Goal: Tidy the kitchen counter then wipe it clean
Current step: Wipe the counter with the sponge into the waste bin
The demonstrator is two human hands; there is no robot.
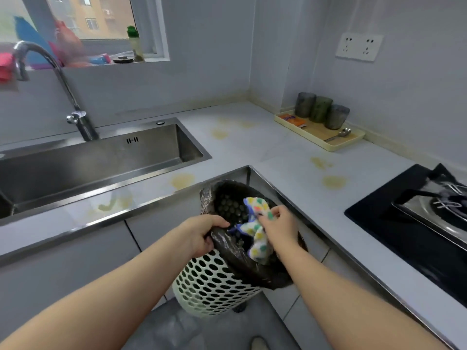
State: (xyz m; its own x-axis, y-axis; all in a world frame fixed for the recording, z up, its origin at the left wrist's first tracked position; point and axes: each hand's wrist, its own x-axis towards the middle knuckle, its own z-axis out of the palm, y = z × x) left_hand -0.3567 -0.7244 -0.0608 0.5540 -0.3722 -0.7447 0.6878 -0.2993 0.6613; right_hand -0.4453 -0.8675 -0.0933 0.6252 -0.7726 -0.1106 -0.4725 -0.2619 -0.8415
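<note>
A pale perforated waste bin (209, 286) with a black liner is tilted toward me below the counter corner. My left hand (202, 236) grips its rim and liner on the left side. My right hand (278, 226) is over the bin's mouth, fingers closed on a white wrapper with coloured dots (257, 231) that hangs into the bin. The grey counter (265, 147) carries several yellow stains, for example a stain (183, 179) near the sink's front right corner and a stain (333, 181) near the hob.
A steel sink (101, 160) with a tall tap (63, 84) sits at left. A cream tray (336, 145) with three dark cups, a spoon and an orange packet stands at the back right. A black gas hob (414, 218) is at right. The windowsill holds a bottle (135, 44) and coloured items.
</note>
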